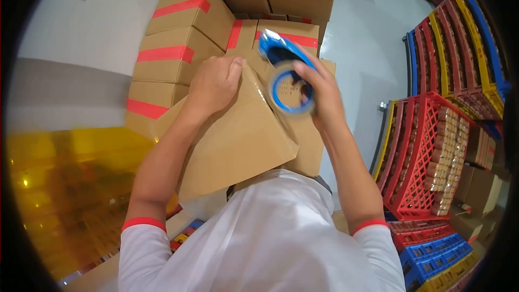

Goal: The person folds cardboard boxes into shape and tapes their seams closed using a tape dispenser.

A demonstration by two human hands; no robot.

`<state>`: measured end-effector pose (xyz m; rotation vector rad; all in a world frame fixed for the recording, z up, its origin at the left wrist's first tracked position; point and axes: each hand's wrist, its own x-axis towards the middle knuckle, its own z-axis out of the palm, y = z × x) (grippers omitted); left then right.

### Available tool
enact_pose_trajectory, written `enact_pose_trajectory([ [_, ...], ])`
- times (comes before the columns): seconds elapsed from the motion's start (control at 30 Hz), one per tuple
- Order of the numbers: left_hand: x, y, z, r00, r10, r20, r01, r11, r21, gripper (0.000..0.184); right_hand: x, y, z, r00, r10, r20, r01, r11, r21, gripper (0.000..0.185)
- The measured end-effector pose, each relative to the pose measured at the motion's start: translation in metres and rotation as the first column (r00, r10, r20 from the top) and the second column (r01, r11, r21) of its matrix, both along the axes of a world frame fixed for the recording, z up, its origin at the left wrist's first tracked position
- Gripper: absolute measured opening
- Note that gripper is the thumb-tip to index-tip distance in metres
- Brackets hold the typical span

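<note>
My left hand [217, 84] is closed on the upper edge of a brown cardboard box [238, 135], which tilts against my body. In my right hand [323, 89] is a blue tape dispenser [291, 48] with a roll of tape on it, slightly blurred. My fingers wrap around its handle side. The dispenser hangs above another cardboard surface with handwriting on it, just right of the box's edge. A shiny strip of clear tape runs along that edge. My palm hides part of the dispenser.
Stacked cartons with red tape [178, 54] stand ahead and to the left. Red crates [419, 157] packed with wrapped goods rise on the right, with blue and yellow crates [459, 48] behind. A yellow translucent sheet [70, 184] hangs at lower left. Grey floor [354, 48] runs between.
</note>
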<state>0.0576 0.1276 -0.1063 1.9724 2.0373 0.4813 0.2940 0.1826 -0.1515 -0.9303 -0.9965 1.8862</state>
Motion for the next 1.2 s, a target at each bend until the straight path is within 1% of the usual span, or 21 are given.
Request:
enact_pose_trajectory([
  [0.03, -0.001, 0.002, 0.000, 0.999, -0.029, 0.018, 0.027, 0.995, 0.097, 0.038, -0.024, 0.018, -0.009, 0.998, -0.047, -0.039, 0.049, 0.998, 0.031, 0.054],
  [0.13, 0.012, 0.001, 0.006, 0.995, -0.002, 0.100, -0.013, 0.989, 0.148, 0.042, -0.076, 0.054, -0.021, 0.982, -0.152, -0.110, 0.154, 0.988, 0.013, 0.052],
  [0.2, 0.009, 0.004, 0.005, 0.999, 0.000, 0.041, -0.005, 0.992, 0.122, 0.044, -0.078, 0.059, -0.018, 0.992, -0.101, -0.070, 0.104, 0.994, 0.039, 0.049],
  [0.23, 0.009, 0.001, 0.002, 1.000, 0.023, -0.010, -0.022, 0.995, 0.095, 0.045, -0.067, 0.054, -0.019, 0.992, -0.108, -0.061, 0.110, 0.993, 0.031, 0.049],
  [0.27, 0.009, 0.001, 0.001, 1.000, 0.018, 0.000, -0.018, 0.996, 0.086, 0.045, -0.050, 0.047, -0.021, 0.998, -0.019, -0.055, 0.022, 0.998, 0.057, 0.049],
  [0.33, 0.011, 0.004, 0.004, 0.986, 0.082, -0.144, -0.081, 0.997, 0.018, 0.052, -0.001, 0.018, -0.009, 0.994, 0.113, -0.005, -0.113, 0.991, 0.077, 0.051],
  [0.43, 0.017, 0.004, 0.007, 0.974, 0.101, -0.200, -0.104, 0.995, -0.006, 0.059, 0.077, -0.052, 0.010, 0.992, 0.116, 0.058, -0.115, 0.993, -0.024, 0.056],
  [0.5, 0.020, 0.003, 0.009, 0.970, 0.129, -0.206, -0.135, 0.991, -0.017, 0.059, 0.093, -0.077, 0.012, 0.993, 0.093, 0.067, -0.089, 0.994, -0.066, 0.058],
  [0.53, 0.023, 0.002, 0.010, 0.968, 0.144, -0.208, -0.154, 0.987, -0.034, 0.059, 0.094, -0.086, 0.010, 0.998, 0.020, 0.053, -0.017, 0.998, -0.062, 0.058],
  [0.57, 0.022, 0.004, 0.008, 0.968, 0.128, -0.214, -0.137, 0.990, -0.028, 0.059, 0.094, -0.091, 0.010, 0.998, -0.057, 0.040, 0.059, 0.997, -0.048, 0.059],
  [0.67, 0.002, 0.000, -0.009, 0.978, 0.049, -0.204, -0.045, 0.999, 0.022, 0.052, 0.063, -0.066, -0.001, 0.995, -0.096, -0.025, 0.096, 0.995, -0.002, 0.058],
  [0.73, -0.006, -0.005, -0.018, 0.896, -0.109, -0.431, 0.222, 0.950, 0.221, 0.042, 0.022, -0.044, -0.011, 0.983, -0.163, -0.083, 0.167, 0.985, 0.040, 0.055],
  [0.87, -0.016, -0.008, -0.025, 0.904, -0.134, -0.406, 0.262, 0.925, 0.276, 0.033, -0.063, 0.020, -0.028, 0.956, -0.248, -0.156, 0.265, 0.959, 0.099, 0.057],
  [0.93, -0.012, -0.009, -0.025, 0.842, -0.151, -0.518, 0.350, 0.883, 0.313, 0.029, -0.090, 0.044, -0.031, 0.943, -0.262, -0.205, 0.281, 0.957, 0.070, 0.057],
  [1.0, -0.001, -0.004, -0.008, 0.873, -0.138, -0.468, 0.152, 0.988, -0.008, 0.029, -0.093, 0.054, -0.028, 0.944, -0.270, -0.191, 0.291, 0.952, 0.096, 0.053],
  [1.03, 0.008, -0.009, 0.001, 0.975, -0.074, -0.210, 0.091, 0.993, 0.075, 0.030, -0.090, 0.062, -0.026, 0.938, -0.298, -0.177, 0.319, 0.942, 0.102, 0.049],
  [1.07, 0.014, -0.017, 0.008, 0.998, -0.020, 0.067, 0.010, 0.989, 0.148, 0.035, -0.087, 0.075, -0.038, 0.941, -0.287, -0.180, 0.309, 0.945, 0.111, 0.051],
  [1.1, 0.011, -0.024, 0.014, 0.990, -0.142, -0.016, 0.143, 0.970, 0.194, 0.038, -0.080, 0.088, -0.049, 0.944, -0.277, -0.180, 0.300, 0.947, 0.114, 0.053],
  [1.13, 0.003, -0.034, 0.019, 0.960, -0.258, -0.106, 0.275, 0.936, 0.219, 0.047, -0.070, 0.090, -0.039, 0.948, -0.202, -0.246, 0.226, 0.971, 0.073, 0.046],
  [1.17, -0.005, -0.051, 0.032, 0.973, -0.207, -0.098, 0.225, 0.945, 0.238, 0.047, -0.064, 0.092, -0.033, 0.933, -0.199, -0.299, 0.194, 0.980, -0.048, 0.039],
  [1.2, -0.010, -0.069, 0.049, 0.957, -0.229, -0.176, 0.265, 0.940, 0.216, 0.048, -0.059, 0.105, -0.035, 0.926, -0.125, -0.357, 0.095, 0.990, -0.100, 0.037],
])
